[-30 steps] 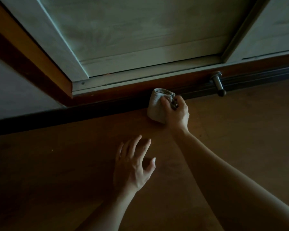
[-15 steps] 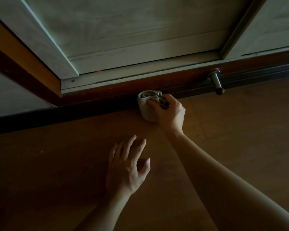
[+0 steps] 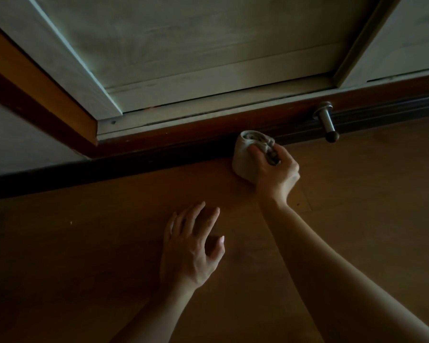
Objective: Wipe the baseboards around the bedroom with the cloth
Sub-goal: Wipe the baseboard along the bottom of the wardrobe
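A dark baseboard [image 3: 139,164] runs across the view where the wooden floor meets the wall and door frame. My right hand [image 3: 275,172] grips a bunched pale cloth [image 3: 243,154] and holds it against the baseboard, below the door sill. My left hand [image 3: 191,251] is over the floor in front of the baseboard with fingers spread and relaxed, holding nothing; whether it touches the floor is unclear.
A metal doorstop [image 3: 327,122] sticks out from the baseboard just right of the cloth. A pale door [image 3: 208,45] in a brown wooden frame [image 3: 47,95] stands above. Wooden floor [image 3: 357,206] spreads in front. The room is dim.
My right hand slid the cloth left along the baseboard, then back to the right toward the doorstop. My left hand stayed spread over the floor.
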